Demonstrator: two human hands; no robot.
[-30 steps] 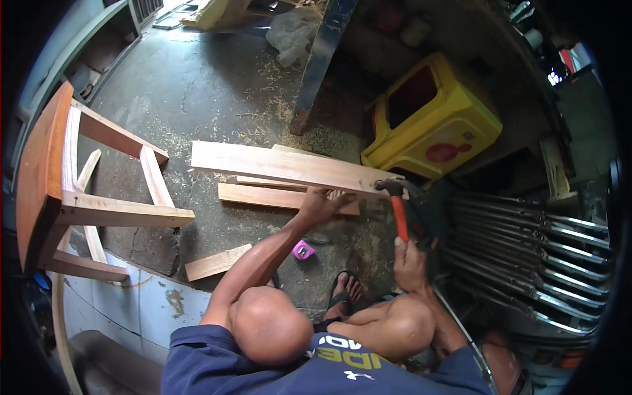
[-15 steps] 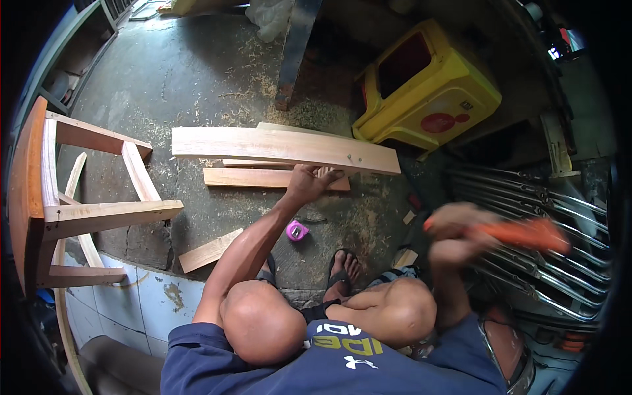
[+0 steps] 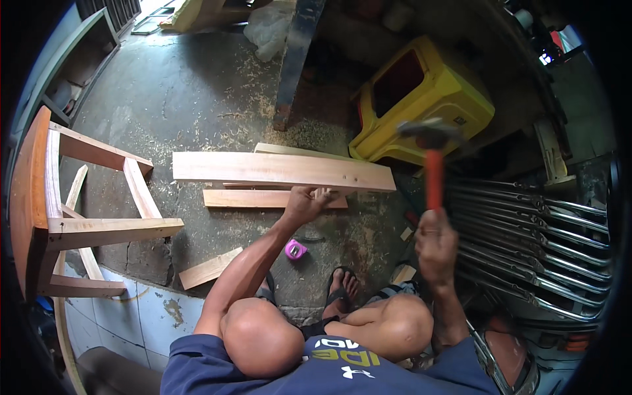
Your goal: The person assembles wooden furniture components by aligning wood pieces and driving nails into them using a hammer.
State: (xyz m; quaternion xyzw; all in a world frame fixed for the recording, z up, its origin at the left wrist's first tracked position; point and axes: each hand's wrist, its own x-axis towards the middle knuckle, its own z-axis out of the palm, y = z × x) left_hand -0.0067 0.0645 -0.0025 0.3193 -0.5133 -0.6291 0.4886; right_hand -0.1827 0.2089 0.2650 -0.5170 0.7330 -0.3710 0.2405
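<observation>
A long pale wooden plank (image 3: 257, 168) lies crosswise in front of me, over other boards. My left hand (image 3: 308, 204) is closed on its near edge, right of the middle. Two small nail-like spots show near the plank's right end. My right hand (image 3: 436, 247) is wrapped round the orange handle of a hammer (image 3: 434, 178). The hammer is held up to the right of the plank, apart from it, and its dark head is blurred by motion.
An upturned wooden stool frame (image 3: 118, 227) stands at left. Beyond the plank are a blue-grey post (image 3: 294, 72) and a yellow plastic stool (image 3: 454, 112). Metal tubes (image 3: 533, 230) are stacked at right. A pink tape measure (image 3: 295, 249) and an offcut (image 3: 210, 268) lie nearer me.
My right hand has swung the hammer from pointing rightward to upright, its head now away from me. My left hand stays at the plank's edge. The whole view has shifted slightly.
</observation>
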